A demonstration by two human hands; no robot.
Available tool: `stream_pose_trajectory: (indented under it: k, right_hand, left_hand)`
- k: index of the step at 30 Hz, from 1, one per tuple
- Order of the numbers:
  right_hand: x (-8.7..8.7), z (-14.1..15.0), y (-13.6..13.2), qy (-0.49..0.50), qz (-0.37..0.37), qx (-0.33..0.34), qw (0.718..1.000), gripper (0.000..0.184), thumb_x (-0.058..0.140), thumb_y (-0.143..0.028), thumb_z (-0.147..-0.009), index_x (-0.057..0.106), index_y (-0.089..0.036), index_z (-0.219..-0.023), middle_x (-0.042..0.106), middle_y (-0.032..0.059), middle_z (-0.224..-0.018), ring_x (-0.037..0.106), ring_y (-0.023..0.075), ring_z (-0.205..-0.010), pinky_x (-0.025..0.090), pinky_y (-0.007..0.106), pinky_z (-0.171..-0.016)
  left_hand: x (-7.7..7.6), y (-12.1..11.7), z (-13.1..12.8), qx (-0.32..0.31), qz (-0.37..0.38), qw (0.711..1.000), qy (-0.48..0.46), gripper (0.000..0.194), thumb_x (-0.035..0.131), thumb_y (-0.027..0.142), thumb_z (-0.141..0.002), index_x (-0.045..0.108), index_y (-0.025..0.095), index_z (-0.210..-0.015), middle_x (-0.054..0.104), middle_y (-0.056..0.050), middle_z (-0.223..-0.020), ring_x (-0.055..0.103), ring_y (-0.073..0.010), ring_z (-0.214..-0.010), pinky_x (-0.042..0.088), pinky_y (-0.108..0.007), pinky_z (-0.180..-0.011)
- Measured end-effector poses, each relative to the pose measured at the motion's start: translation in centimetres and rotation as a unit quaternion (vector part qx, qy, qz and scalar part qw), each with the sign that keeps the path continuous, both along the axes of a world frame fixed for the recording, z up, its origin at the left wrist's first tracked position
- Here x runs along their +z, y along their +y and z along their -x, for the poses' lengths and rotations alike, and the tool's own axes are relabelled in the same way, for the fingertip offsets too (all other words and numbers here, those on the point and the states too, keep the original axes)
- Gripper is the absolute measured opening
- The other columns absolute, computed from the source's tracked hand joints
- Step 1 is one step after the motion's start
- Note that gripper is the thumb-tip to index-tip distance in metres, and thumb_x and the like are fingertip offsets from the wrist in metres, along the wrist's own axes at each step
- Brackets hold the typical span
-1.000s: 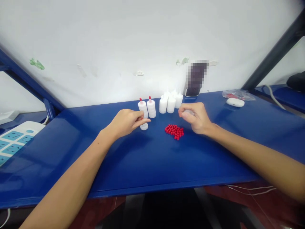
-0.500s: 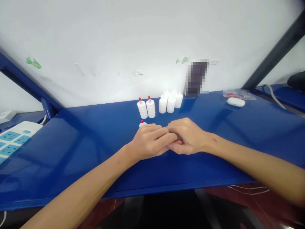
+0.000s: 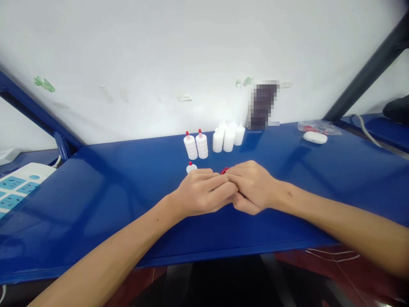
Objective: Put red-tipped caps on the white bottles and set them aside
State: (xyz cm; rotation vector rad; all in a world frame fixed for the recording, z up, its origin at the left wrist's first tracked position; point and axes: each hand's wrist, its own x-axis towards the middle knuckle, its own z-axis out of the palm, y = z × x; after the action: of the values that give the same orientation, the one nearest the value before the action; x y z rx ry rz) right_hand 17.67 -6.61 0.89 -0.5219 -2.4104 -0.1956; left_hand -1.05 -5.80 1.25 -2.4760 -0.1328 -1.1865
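Note:
Above the middle of the blue table, my left hand (image 3: 204,192) and my right hand (image 3: 252,185) meet, fingertips touching. Both are closed, their fingers curled inward and hiding whatever is between them. Just beyond the fingers, several small red caps (image 3: 225,170) show in part. A white bottle with a red tip (image 3: 191,168) peeks out behind my left knuckles, its lower part hidden. Farther back stand two white bottles with red caps (image 3: 196,146), side by side. Right of them is a tight group of several white bottles (image 3: 228,138) without red caps.
A blurred-out dark object (image 3: 262,106) leans against the wall. At the right lie a clear plastic bag (image 3: 319,126) with red bits inside and a white rounded case (image 3: 315,137). A white and blue power strip (image 3: 24,185) is at the left. Metal posts (image 3: 364,76) rise at the sides.
My right hand has turned slightly and its thumb has shifted down. The red bit seen between my hands is now hidden, and red caps beyond my fingers have come into sight.

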Motion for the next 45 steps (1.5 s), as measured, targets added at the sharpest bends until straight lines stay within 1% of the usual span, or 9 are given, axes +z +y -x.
stream_pose_trajectory:
  k: [4,8,12,16,23,31,38,41,45]
  right_hand:
    - [0.2,0.1,0.0,0.027,0.028,0.019,0.999,0.016,0.043,-0.02,-0.078,0.04,-0.022,-0.063,0.043,-0.0031,-0.052,0.032,0.0105,-0.045,0.026,0.027,-0.046]
    - [0.5,-0.1,0.5,0.061,0.045,0.029,0.997,0.02,0.047,-0.035,-0.086,0.047,-0.021,-0.072,0.045,-0.0031,-0.057,0.038,0.0112,-0.048,0.029,0.027,-0.047]
    - [0.7,-1.4,1.9,0.134,0.106,-0.033,0.985,0.025,0.043,-0.034,-0.095,0.056,-0.018,-0.082,0.056,-0.0015,-0.062,0.049,0.0113,-0.053,0.036,0.026,-0.053]
    - [0.3,-2.7,3.7,0.176,0.156,-0.115,0.965,0.028,0.043,-0.027,-0.096,0.057,-0.018,-0.073,0.049,-0.0043,-0.054,0.045,0.0095,-0.048,0.034,0.025,-0.053]
    - [-0.5,-3.1,5.0,0.125,0.177,-0.163,0.963,0.031,0.045,-0.024,-0.092,0.054,-0.017,-0.063,0.045,-0.0037,-0.053,0.041,0.0092,-0.049,0.031,0.025,-0.053]
    - [-0.3,-3.1,4.9,0.12,0.176,-0.157,0.964,0.031,0.045,-0.023,-0.091,0.056,-0.017,-0.063,0.046,-0.0036,-0.052,0.04,0.0094,-0.048,0.031,0.025,-0.052]
    - [-0.5,-3.1,4.9,0.115,0.182,-0.158,0.964,0.031,0.046,-0.024,-0.092,0.056,-0.016,-0.064,0.047,-0.0039,-0.053,0.04,0.0091,-0.048,0.031,0.026,-0.054]
    - [-0.6,-3.0,4.9,0.108,0.181,-0.16,0.964,0.031,0.046,-0.025,-0.092,0.056,-0.016,-0.064,0.047,-0.0038,-0.054,0.041,0.009,-0.05,0.03,0.025,-0.054]
    - [-0.6,-2.8,4.9,0.105,0.177,-0.162,0.965,0.031,0.046,-0.025,-0.092,0.054,-0.016,-0.064,0.045,-0.0044,-0.053,0.04,0.0085,-0.049,0.03,0.025,-0.053]
  left_hand:
    - [-0.2,0.1,-0.1,0.007,-0.014,1.0,-0.014,0.011,0.056,0.017,-0.094,0.055,0.017,-0.084,0.062,0.003,-0.064,0.05,-0.0086,-0.05,0.041,-0.024,-0.05]
    - [-0.1,1.1,0.7,0.014,-0.004,1.0,-0.027,0.018,0.053,0.029,-0.099,0.052,0.018,-0.085,0.061,0.003,-0.064,0.051,-0.0092,-0.052,0.04,-0.024,-0.051]
    - [0.6,3.0,2.9,0.058,0.042,0.995,-0.072,0.028,0.043,0.027,-0.101,0.046,0.019,-0.074,0.05,0.003,-0.058,0.042,-0.0099,-0.05,0.034,-0.026,-0.051]
    - [1.7,4.6,5.5,0.133,0.048,0.99,-0.028,0.038,0.05,0.019,-0.093,0.034,0.019,-0.058,0.035,0.005,-0.049,0.028,-0.0089,-0.045,0.023,-0.028,-0.049]
    - [1.2,5.8,6.9,0.25,0.179,0.945,0.113,0.041,0.048,0.03,-0.094,0.043,0.017,-0.056,0.045,0.003,-0.051,0.033,-0.0088,-0.045,0.021,-0.026,-0.049]
    - [0.9,6.0,6.1,0.332,0.235,0.907,0.106,0.045,0.05,0.052,-0.094,0.052,0.018,-0.065,0.053,0.002,-0.054,0.038,-0.01,-0.045,0.019,-0.025,-0.05]
    - [1.1,4.2,5.0,0.247,0.171,0.953,0.032,0.027,0.051,0.037,-0.094,0.059,0.016,-0.079,0.057,0.003,-0.058,0.048,-0.0095,-0.05,0.031,-0.023,-0.052]
    - [0.7,2.3,3.0,0.165,0.144,0.968,0.124,0.019,0.049,0.029,-0.097,0.064,0.017,-0.099,0.066,0.0,-0.076,0.058,-0.0112,-0.063,0.037,-0.022,-0.056]
    - [-0.5,0.9,0.8,0.137,0.11,0.961,0.214,0.024,0.045,0.027,-0.101,0.064,0.019,-0.113,0.064,-0.004,-0.091,0.059,-0.0141,-0.073,0.039,-0.025,-0.058]
